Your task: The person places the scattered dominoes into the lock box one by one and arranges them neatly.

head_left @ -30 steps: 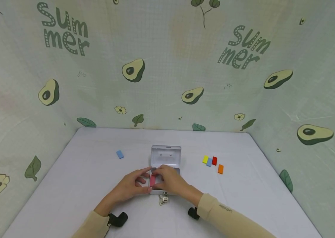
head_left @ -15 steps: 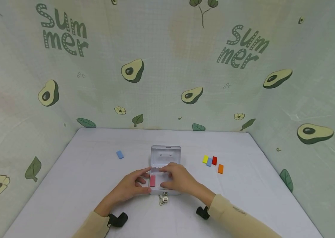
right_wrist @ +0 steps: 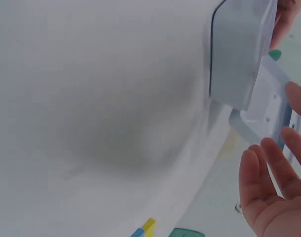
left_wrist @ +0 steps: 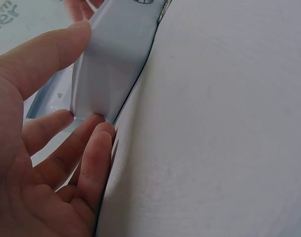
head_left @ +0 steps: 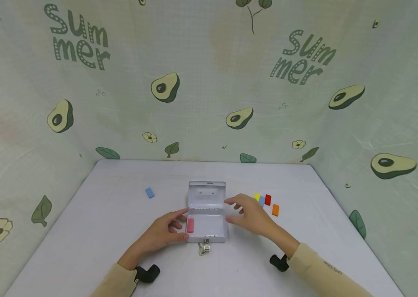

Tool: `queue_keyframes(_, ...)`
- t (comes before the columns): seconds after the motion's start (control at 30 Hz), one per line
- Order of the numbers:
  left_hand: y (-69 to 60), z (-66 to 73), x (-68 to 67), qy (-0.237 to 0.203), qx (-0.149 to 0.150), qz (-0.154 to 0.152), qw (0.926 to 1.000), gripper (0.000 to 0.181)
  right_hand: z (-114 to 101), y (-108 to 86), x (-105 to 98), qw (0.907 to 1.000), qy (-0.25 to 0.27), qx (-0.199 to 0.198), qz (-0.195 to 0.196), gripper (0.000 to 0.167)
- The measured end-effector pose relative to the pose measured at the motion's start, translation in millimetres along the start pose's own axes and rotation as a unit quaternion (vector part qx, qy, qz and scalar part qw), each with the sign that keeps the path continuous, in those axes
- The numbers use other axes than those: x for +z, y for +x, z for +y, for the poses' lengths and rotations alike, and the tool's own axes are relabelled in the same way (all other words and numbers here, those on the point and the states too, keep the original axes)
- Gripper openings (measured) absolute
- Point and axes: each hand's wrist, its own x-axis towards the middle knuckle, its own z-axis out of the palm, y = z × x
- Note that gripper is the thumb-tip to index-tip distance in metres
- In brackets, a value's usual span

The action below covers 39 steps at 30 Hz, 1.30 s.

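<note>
A small white lidded cash box point(head_left: 209, 227) stands with its lid point(head_left: 207, 194) raised. Inside, along its left wall, lies a pink block point(head_left: 190, 225). My left hand point(head_left: 165, 227) holds the box's left end, thumb at the front corner and fingers toward the back; the left wrist view shows the thumb on the box's rim point(left_wrist: 81, 54). To the right of the box, in the air, is my right hand point(head_left: 250, 213), its fingers loosely bent with nothing between them. From the box's front hangs a small padlock point(head_left: 206, 248) with keys.
Right of the box lie a yellow block point(head_left: 257, 196), a blue block point(head_left: 261, 201), a red block point(head_left: 268, 199) and an orange block point(head_left: 275, 210). Another blue block point(head_left: 149, 192) lies at the back left. Printed cloth walls point(head_left: 201, 82) enclose the white table point(head_left: 120, 181).
My right hand has let go of the pink block, left it inside the box, and moved out to the right toward the coloured blocks. The left hand has stayed at the box.
</note>
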Motion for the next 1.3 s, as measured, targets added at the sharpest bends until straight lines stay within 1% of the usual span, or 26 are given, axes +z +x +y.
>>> queue_keyframes(0.07,0.1,-0.2,0.1,0.002,0.002,-0.001,1.0,0.083,7.4,-1.9,-6.4,0.9998,-0.003,0.017,0.009,0.05)
queue_keyframes(0.17,0.2,-0.6,0.2,0.003,0.005,-0.001,1.0,0.082,21.0,-3.9,-15.0,0.9994,-0.009,0.024,0.024,0.05)
queue_keyframes(0.3,0.5,-1.6,0.4,0.0,0.007,-0.003,1.0,0.082,41.6,-4.7,-25.1,0.9977,-0.045,0.027,0.044,0.051)
queue_keyframes(0.43,0.7,-2.6,-0.2,-0.003,0.009,-0.005,0.9999,0.082,57.6,-2.2,-35.8,0.9943,-0.085,0.041,0.048,0.054)
queue_keyframes(0.63,1.1,-4.0,-0.7,-0.002,0.01,-0.007,0.9999,0.082,77.2,3.3,-47.7,0.9904,-0.104,0.076,0.05,0.055)
queue_keyframes(0.77,1.7,-4.3,-0.4,0.0,0.009,-0.008,0.9999,0.081,88.4,6.7,-51.2,0.988,-0.113,0.098,0.036,0.056)
queue_keyframes(1.07,1.4,-3.3,0.1,-0.002,0.005,-0.01,0.9999,0.082,106.2,11.6,-48.4,0.9865,-0.113,0.119,0.006,0.057)
queue_keyframes(1.3,1.6,-3.3,0.2,0.0,0.002,-0.006,1.0,0.081,112.5,13.3,-46.0,0.9862,-0.127,0.105,0.009,0.056)
